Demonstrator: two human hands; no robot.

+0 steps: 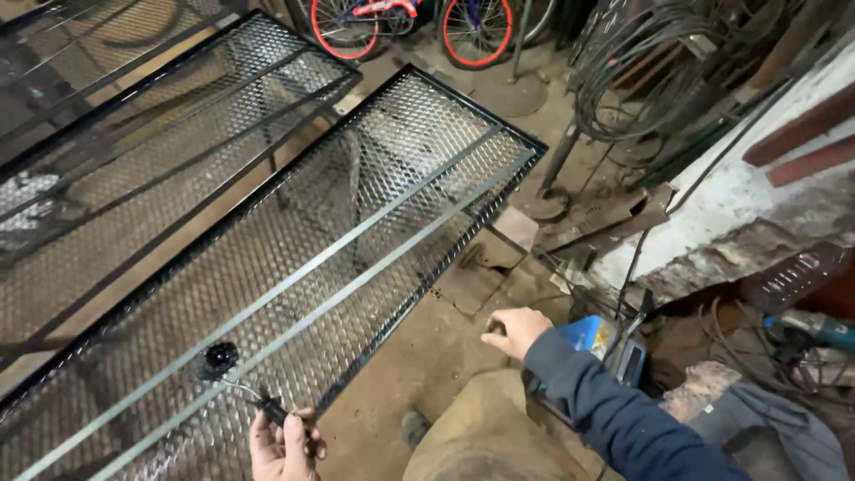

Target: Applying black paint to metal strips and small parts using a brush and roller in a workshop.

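- The left hand [283, 443] is closed around the dark handle of a small paint roller [219, 358], low in the view.
- The roller's black head rests on the black mesh panel [356, 205], beside its two bare grey metal bars [374, 233].
- The right hand [517, 330] is loosely curled, fingers bent; whether it holds anything cannot be told. It is near a blue container [590, 336].
- A second mesh panel [151, 134] lies to the left; bicycle wheels [476, 31] stand behind.

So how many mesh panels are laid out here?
2: one mesh panel lies under the paint roller in the left hand; a second panel lies beyond it at upper left. More may be hidden.
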